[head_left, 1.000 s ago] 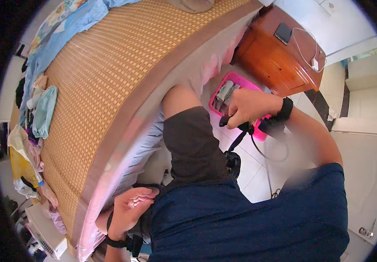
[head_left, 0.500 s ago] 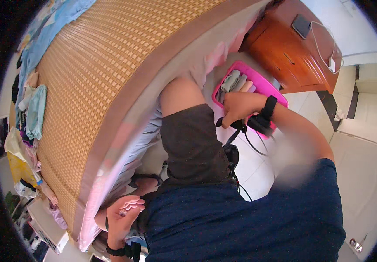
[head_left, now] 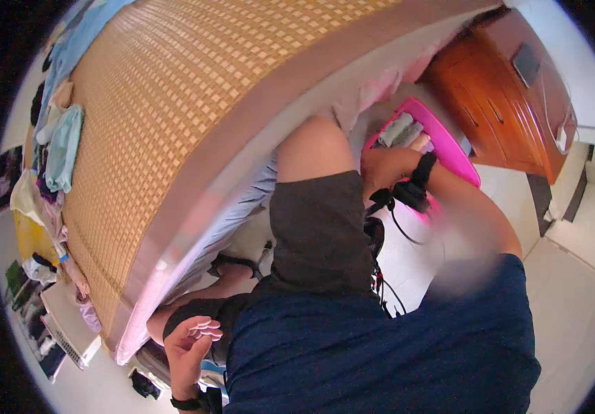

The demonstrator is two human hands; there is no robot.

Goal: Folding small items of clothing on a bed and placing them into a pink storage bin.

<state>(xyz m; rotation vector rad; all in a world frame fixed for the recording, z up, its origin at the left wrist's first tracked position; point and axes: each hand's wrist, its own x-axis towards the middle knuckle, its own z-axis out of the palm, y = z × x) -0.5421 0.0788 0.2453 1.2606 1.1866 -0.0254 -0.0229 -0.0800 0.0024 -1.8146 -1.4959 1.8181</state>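
My left hand (head_left: 190, 341) hangs palm up beside my thigh, its fingers loosely curled and apart, with nothing in it. My right hand (head_left: 385, 168) is down beside my knee, at the near side of a pink plastic basket (head_left: 457, 146). Its fingers are mostly hidden, so whether they grip anything does not show. Rolled clothes (head_left: 403, 131) in grey-green, grey and peach lie in the basket. A black strap with a dark device (head_left: 415, 190) and a cable is around my right wrist.
A bed with a woven mat (head_left: 173, 103) fills the left and top. Clothes (head_left: 63, 148) lie along its far-left edge. A reddish wooden cabinet (head_left: 497, 103) stands at the upper right, with a dark flat device (head_left: 526, 65) and a white cable on top.
The view has shifted, so the basket and cabinet appear further right. My right hand now sits lower against my knee, its fingers more hidden. My left hand stays by my thigh.
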